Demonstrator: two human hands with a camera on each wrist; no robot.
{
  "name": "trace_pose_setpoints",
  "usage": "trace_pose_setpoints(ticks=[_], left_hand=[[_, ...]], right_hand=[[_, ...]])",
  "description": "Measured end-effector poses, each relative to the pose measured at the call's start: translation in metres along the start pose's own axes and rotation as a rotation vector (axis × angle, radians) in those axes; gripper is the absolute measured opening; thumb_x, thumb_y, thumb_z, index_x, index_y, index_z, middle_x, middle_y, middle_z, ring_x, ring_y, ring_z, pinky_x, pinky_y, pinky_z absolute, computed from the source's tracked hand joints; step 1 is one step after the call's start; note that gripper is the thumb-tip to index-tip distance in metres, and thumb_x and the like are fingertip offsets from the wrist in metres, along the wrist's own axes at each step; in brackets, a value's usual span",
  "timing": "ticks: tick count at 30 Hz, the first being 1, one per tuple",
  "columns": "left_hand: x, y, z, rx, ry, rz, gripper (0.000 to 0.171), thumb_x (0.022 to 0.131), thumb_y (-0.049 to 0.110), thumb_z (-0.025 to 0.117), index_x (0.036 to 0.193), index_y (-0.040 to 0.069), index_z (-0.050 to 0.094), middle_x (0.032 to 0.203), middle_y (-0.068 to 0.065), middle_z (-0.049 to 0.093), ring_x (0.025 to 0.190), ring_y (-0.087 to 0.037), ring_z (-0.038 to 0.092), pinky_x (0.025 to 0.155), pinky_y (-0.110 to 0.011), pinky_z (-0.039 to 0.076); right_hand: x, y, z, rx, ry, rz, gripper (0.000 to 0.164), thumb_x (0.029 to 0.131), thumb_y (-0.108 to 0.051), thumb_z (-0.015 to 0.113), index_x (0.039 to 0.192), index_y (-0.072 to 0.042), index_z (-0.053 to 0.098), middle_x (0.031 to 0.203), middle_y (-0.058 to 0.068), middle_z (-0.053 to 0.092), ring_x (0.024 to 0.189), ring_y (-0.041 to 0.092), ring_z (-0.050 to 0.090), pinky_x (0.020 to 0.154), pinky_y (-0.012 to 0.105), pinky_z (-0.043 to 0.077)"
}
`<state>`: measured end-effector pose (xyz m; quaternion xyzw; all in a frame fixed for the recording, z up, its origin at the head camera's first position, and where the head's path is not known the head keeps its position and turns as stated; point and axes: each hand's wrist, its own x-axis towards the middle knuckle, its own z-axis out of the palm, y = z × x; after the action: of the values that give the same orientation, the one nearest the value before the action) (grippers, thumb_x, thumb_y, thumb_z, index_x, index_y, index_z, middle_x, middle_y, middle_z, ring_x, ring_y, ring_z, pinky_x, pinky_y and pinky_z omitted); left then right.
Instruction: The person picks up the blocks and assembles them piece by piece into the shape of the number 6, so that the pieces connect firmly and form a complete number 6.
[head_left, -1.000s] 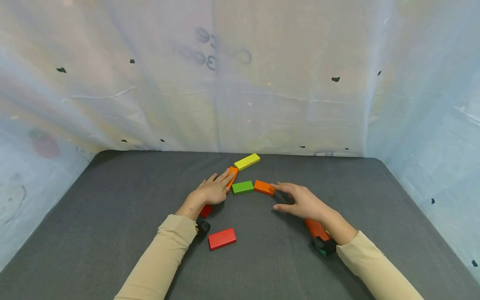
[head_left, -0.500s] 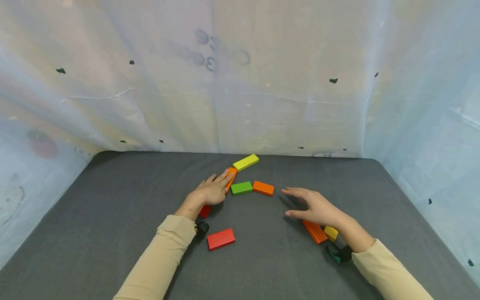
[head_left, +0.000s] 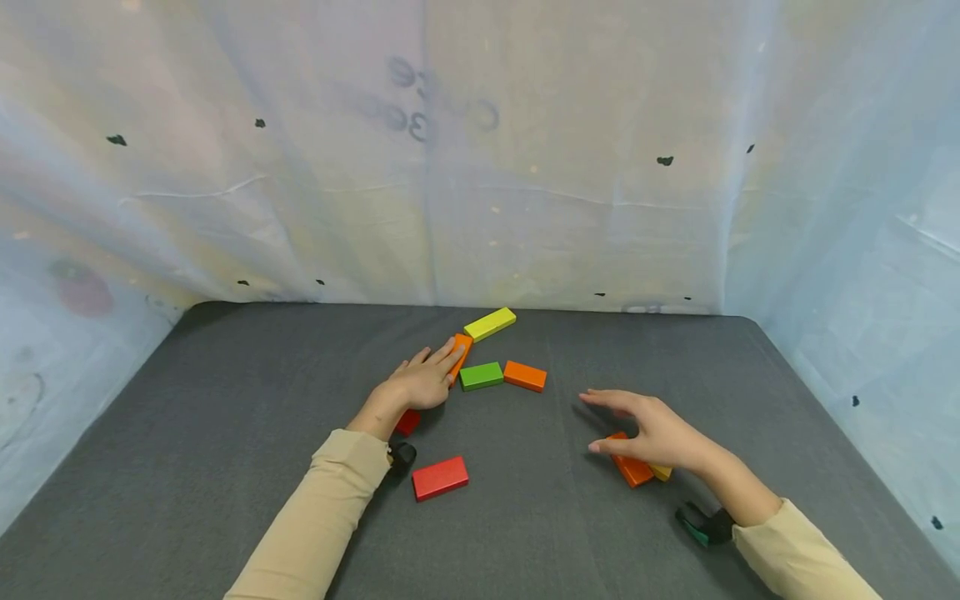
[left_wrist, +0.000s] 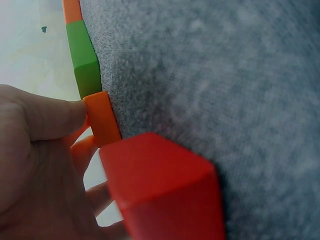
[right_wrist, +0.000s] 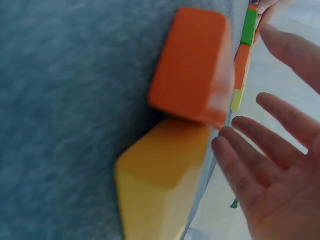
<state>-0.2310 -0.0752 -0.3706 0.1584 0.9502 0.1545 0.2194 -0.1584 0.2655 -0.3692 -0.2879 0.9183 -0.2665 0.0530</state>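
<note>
Head view: table (head_left: 525, 533), grey and cloth-covered, backed by a translucent sheet (head_left: 570, 125). Listed on it: yellow bar (head_left: 490, 324); green block (head_left: 481, 377) and small orange block (head_left: 525, 376), set end to end; red block (head_left: 439, 478), apart; second red block (head_left: 408, 422), partly hidden by the left wrist. Left hand (head_left: 420, 383): laid, fingers outstretched, on an orange bar (head_left: 460, 363) at the yellow bar's end. Right hand (head_left: 660, 429): empty; deep-orange block (head_left: 633, 471) and amber block (head_left: 662, 472) partly covered by it.

Left wrist view: smooth, straight-edged blocks; fingers partly hidden by the second red block; thumb rested against the orange bar.

Right wrist view: deep-orange and amber blocks close together, blurred, corners rounded; fingers parted beside them, unclenched.
</note>
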Motion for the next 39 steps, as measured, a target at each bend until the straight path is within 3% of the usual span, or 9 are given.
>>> trace_pose_setpoints(ticks=[14, 30, 39], left_hand=[[0.001, -0.001, 0.0, -0.016, -0.001, 0.01, 0.055, 0.105, 0.023, 0.033, 0.156, 0.023, 0.011, 0.163, 0.003, -0.001, 0.148, -0.036, 0.005, 0.117, -0.058, 0.007], [0.0, -0.001, 0.0, -0.02, -0.01, 0.001, 0.055, 0.105, 0.023, 0.033, 0.156, 0.024, 0.011, 0.163, 0.004, -0.001, 0.148, -0.035, 0.004, 0.117, -0.058, 0.007], [0.0, -0.001, 0.0, -0.006, -0.008, 0.005, 0.055, 0.105, 0.024, 0.033, 0.156, 0.022, 0.011, 0.163, 0.003, -0.001, 0.148, -0.036, 0.005, 0.117, -0.058, 0.007]], right_hand=[[-0.02, 0.008, 0.001, -0.087, 0.027, -0.071, 0.06, 0.081, -0.039, 0.076, 0.132, -0.012, 0.059, 0.135, 0.007, 0.058, 0.122, 0.028, 0.055, 0.092, 0.049, 0.049], [-0.038, 0.012, -0.002, -0.109, -0.035, -0.012, 0.062, 0.08, -0.05, 0.073, 0.133, -0.022, 0.059, 0.136, 0.003, 0.057, 0.122, 0.029, 0.055, 0.092, 0.052, 0.047], [-0.044, 0.013, -0.006, -0.109, -0.058, -0.051, 0.059, 0.081, -0.048, 0.073, 0.132, -0.022, 0.06, 0.135, 0.003, 0.058, 0.117, 0.028, 0.057, 0.088, 0.038, 0.052]])
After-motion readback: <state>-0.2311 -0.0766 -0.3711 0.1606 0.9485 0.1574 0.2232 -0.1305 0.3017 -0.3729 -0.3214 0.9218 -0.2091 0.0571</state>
